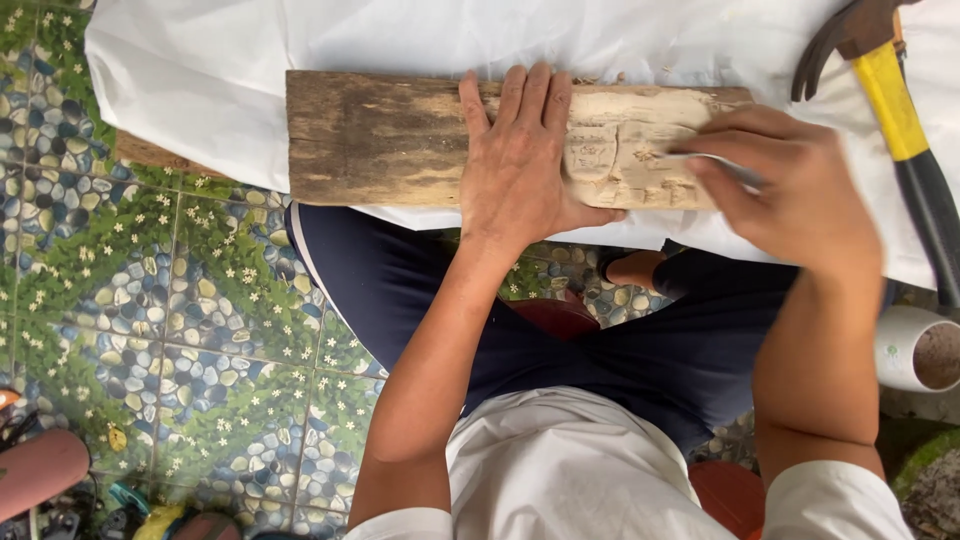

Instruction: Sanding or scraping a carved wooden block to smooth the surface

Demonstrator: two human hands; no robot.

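A weathered wooden plank [380, 135] lies across a white sheet [200, 60], dark on its left half and pale with shallow carved marks on its right. My left hand [515, 160] presses flat on the plank's middle, fingers spread toward the far edge. My right hand [790, 185] is closed around a thin metal carving tool [715, 165] whose tip rests on the pale carved area. Small wood chips lie around the carving.
A claw hammer [895, 100] with a yellow and black handle lies on the sheet at the far right. A white pipe end [915, 345] stands at the right edge. Pebble-and-flower patterned floor tiles [150, 300] lie to the left, with sandals at the lower left.
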